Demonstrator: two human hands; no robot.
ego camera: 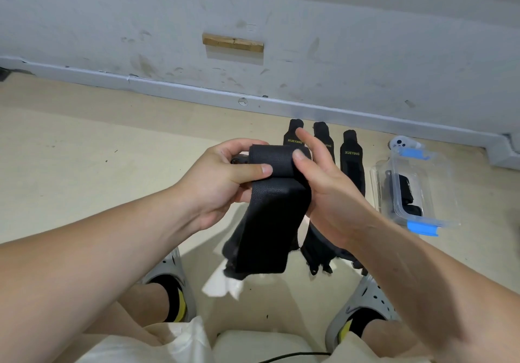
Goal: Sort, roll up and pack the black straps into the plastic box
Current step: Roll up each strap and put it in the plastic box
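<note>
Clear plastic box (434, 188) with blue latches (422, 228) sits on the floor to the right. It is open and holds a few rolled black straps (405, 191). A white controller (403, 143) lies just beyond it, by the wall.

Both hands hold a black strap (270, 222) up in front of the person. Its upper end is wound into a roll lying crosswise, and the loose tail hangs down and slightly left, toward the knees. The left hand (225, 178) grips the roll's left end, with its thumb across the front. The right hand (329, 191) pinches the right end under its thumb, with the index finger pointing up.

Three flat straps (351, 165) marked XUEYING lie side by side behind the hands, their long axes running from the wall toward the person.
</note>
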